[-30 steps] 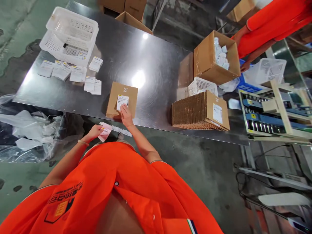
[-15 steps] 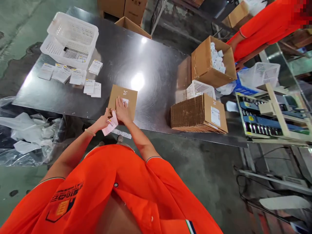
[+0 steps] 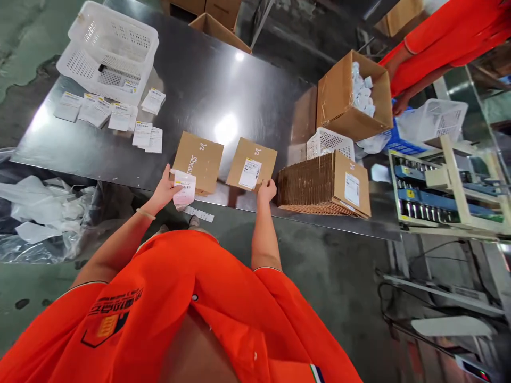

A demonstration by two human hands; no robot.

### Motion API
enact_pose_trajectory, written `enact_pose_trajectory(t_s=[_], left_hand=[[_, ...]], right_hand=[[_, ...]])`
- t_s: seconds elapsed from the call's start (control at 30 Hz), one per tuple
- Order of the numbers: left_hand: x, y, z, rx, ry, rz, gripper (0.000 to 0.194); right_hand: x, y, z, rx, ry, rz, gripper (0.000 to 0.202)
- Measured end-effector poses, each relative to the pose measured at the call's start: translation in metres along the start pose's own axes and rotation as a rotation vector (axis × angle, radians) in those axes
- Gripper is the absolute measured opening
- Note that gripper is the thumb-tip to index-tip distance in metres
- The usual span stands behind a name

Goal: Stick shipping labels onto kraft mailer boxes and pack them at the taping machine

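Observation:
My left hand (image 3: 163, 191) pinches a strip of labels (image 3: 184, 192), pink-white with printing, which hangs over the near edge of a flattened cardboard box (image 3: 211, 162). That box lies on the table and bears white handwriting, with no label showing. To its right, my right hand (image 3: 266, 190) is closed on the lower right corner of a second flattened cardboard box (image 3: 265, 157), which carries a white printed label (image 3: 250, 173). Just right of that hand stands a row of folded cardboard boxes (image 3: 305, 183), the end one labelled.
Label stacks (image 3: 120, 117) lie near white plastic baskets (image 3: 106, 90) on the metal table (image 3: 191, 80). An open carton (image 3: 337, 98) of white items stands at the back right beside another person's arm (image 3: 425, 88). A plastic-lined bin (image 3: 51, 213) is at the left.
My right hand has left the box in front of me and moved right, now gripping a labelled one. The left hand still holds the label strip, lifted slightly off the box.

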State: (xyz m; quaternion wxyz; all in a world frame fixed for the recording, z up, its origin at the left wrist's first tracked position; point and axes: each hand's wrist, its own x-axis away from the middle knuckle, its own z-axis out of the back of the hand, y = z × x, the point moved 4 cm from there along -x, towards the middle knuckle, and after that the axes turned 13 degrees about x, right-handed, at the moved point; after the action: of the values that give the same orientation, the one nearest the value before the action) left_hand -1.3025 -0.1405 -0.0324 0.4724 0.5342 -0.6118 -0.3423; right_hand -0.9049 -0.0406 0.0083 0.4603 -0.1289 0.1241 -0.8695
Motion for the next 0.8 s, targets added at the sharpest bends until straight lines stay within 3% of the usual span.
enact_pose_trajectory(t_s=[0.07,0.1,0.17,0.2,0.27,0.33,0.4,0.5,0.57,0.67,0.73,0.8], left_hand=[[0.008,0.008,0.001,0.169,0.032,0.02,0.151],[0.012,0.011,0.0,0.23,0.043,0.023,0.153],[0.021,0.017,-0.003,0.314,0.08,0.022,0.145],[0.025,0.019,-0.003,0.343,0.111,0.028,0.135],[0.031,0.018,0.002,0.388,0.213,0.051,0.101],[0.039,0.012,0.015,0.425,0.37,0.096,0.062],[0.049,0.001,0.03,0.458,0.533,0.179,0.036],[0.069,-0.021,0.037,0.502,0.627,0.307,0.033],[0.08,-0.032,0.029,0.506,0.535,0.302,0.057],[0.089,-0.038,0.012,0.391,0.311,0.181,0.098],[0.09,-0.038,0.006,0.265,0.239,0.117,0.097],[0.084,-0.036,0.007,0.167,0.227,0.101,0.082]], right_hand=[[0.003,0.01,0.013,0.129,0.047,-0.056,0.047],[0.012,0.006,0.013,0.156,0.064,-0.012,0.052],[0.047,-0.021,-0.005,0.072,-0.008,0.252,0.062],[0.073,-0.04,-0.021,-0.036,-0.13,0.453,0.061],[0.133,-0.075,-0.06,-0.281,-0.542,0.822,0.048],[0.184,-0.093,-0.091,-0.412,-0.875,0.963,0.03],[0.213,-0.097,-0.111,-0.481,-1.04,0.905,0.025],[0.225,-0.094,-0.12,-0.569,-1.023,0.678,0.027],[0.225,-0.094,-0.117,-0.596,-0.963,0.571,0.039],[0.224,-0.101,-0.112,-0.594,-0.911,0.555,0.033],[0.223,-0.105,-0.11,-0.589,-0.899,0.583,0.026],[0.222,-0.105,-0.109,-0.562,-0.886,0.594,0.022]])
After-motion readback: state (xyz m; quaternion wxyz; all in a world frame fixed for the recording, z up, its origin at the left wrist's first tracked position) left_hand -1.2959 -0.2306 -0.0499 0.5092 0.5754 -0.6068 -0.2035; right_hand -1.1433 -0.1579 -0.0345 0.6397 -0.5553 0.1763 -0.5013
